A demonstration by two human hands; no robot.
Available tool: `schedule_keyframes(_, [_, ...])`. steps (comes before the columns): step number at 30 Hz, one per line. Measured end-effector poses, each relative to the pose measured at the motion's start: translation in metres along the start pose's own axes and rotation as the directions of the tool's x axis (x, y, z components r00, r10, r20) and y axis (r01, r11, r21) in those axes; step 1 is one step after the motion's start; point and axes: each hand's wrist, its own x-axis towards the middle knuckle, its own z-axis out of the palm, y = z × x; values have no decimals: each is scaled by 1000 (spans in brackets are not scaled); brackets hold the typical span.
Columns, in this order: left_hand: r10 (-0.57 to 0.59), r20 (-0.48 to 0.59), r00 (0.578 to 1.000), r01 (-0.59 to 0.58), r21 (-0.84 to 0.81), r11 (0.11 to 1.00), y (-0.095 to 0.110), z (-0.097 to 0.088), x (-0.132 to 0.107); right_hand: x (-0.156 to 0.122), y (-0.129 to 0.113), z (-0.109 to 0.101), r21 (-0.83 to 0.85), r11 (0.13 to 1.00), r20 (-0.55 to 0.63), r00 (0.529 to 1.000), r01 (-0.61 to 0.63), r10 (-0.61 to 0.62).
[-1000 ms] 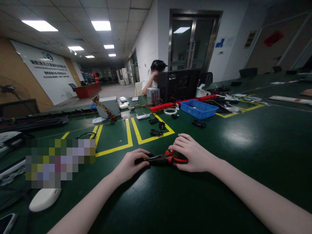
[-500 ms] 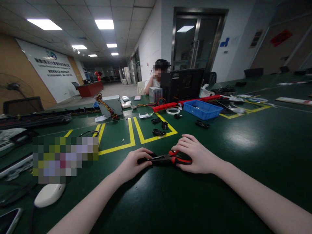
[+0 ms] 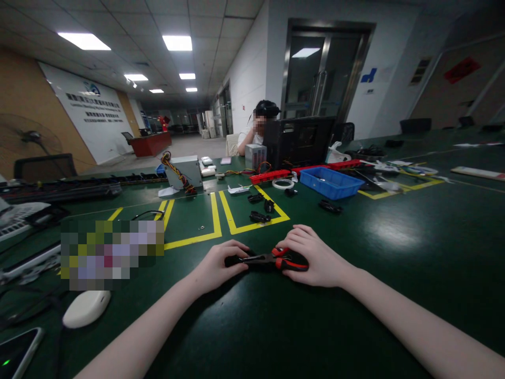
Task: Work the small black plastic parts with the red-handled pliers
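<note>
My right hand [image 3: 315,258] is closed round the red and black handles of a pair of long-nose pliers [image 3: 290,261]. The narrow metal jaws point left, toward my left hand [image 3: 219,266]. Between the left thumb and fingers is a small black part [image 3: 233,260], mostly hidden by the fingers; its kind is unclear. The pliers' tips meet this part at the fingertips. Whether the jaws grip it cannot be made out. Beyond my hands, several bundled black cables [image 3: 260,216] lie in and around a yellow-taped square [image 3: 240,230].
A blue tray [image 3: 331,184] stands behind my right hand, with a white tape roll [image 3: 283,183] left of it. Farther back are a metal power supply [image 3: 183,172], a black computer case [image 3: 300,142] and a seated person [image 3: 252,138]. A white mouse-like object [image 3: 87,309] lies left.
The view has shifted slightly, so the background sits a little to the right and lower. Both hands keep their holds, and the pliers' handles look somewhat closer together.
</note>
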Motion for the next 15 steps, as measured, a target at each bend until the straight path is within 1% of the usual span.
schedule_keyframes(4, [1,-42,999,0,22,1000,2,0,-2,0,0,0,-12,1000,0,1000,5,-5])
schedule_keyframes(6, [17,-79,997,-12,58,998,4,-5,-1,0,0,-1,-14,1000,-5,1000,8,-8])
schedule_keyframes(8, [33,-145,989,-14,131,991,6,-19,-1,0,0,-2,-15,1000,-14,1000,10,-10])
schedule_keyframes(9, [38,-209,977,2,187,982,5,-31,-2,0,0,-3,-14,1000,-19,1000,11,-11])
schedule_keyframes(11, [21,-354,935,114,355,928,-2,-63,-10,-1,0,-4,-11,1000,-26,1000,11,-11])
schedule_keyframes(12, [-20,-383,924,208,457,865,-10,-81,-17,-1,0,-4,-10,1000,-31,999,9,-9])
schedule_keyframes(13, [-88,-427,900,332,540,773,-19,-100,-26,-1,0,-5,-10,1000,-35,999,8,-8])
schedule_keyframes(14, [-175,-486,857,467,584,664,-30,-118,-37,-1,0,-5,-11,1000,-39,999,6,-6])
schedule_keyframes(15, [-261,-542,799,585,598,549,-40,-134,-48,-1,0,-5,-13,1000,-41,999,4,-5])
